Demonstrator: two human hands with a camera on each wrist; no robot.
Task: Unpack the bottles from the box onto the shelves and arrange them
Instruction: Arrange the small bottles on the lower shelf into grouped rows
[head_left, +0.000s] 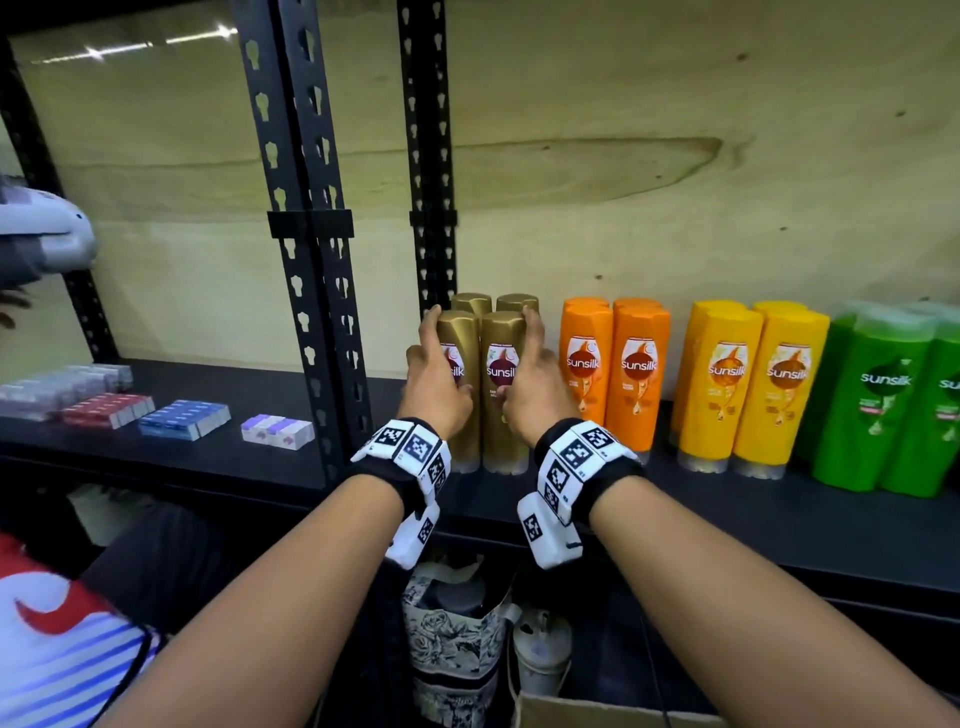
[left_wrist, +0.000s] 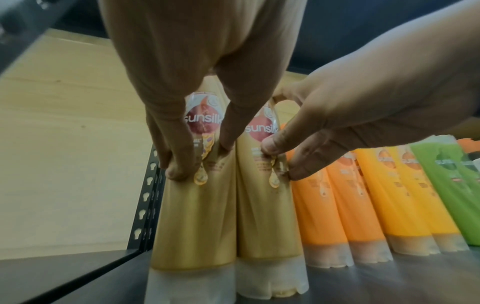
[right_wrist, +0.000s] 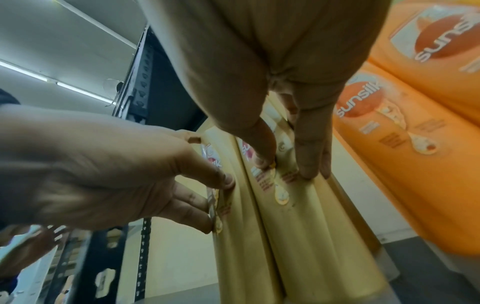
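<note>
Four gold bottles (head_left: 480, 384) stand upright at the shelf's (head_left: 727, 499) left end, beside orange bottles (head_left: 613, 364). Left hand (head_left: 436, 382) and right hand (head_left: 535, 382) clasp the front pair's outer sides. The wrist views alone show thumbs (left_wrist: 228, 131) pressed on the labels.

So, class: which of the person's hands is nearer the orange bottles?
Right. The right hand holds the gold bottles beside the orange bottles; the left hand is on their far side.

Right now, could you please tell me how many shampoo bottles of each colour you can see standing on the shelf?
Gold bottles: 4
Orange bottles: 4
Yellow bottles: 4
Green bottles: at least 2; any behind them are hidden and the edge of the view cuts them off
Total: at least 14
</note>
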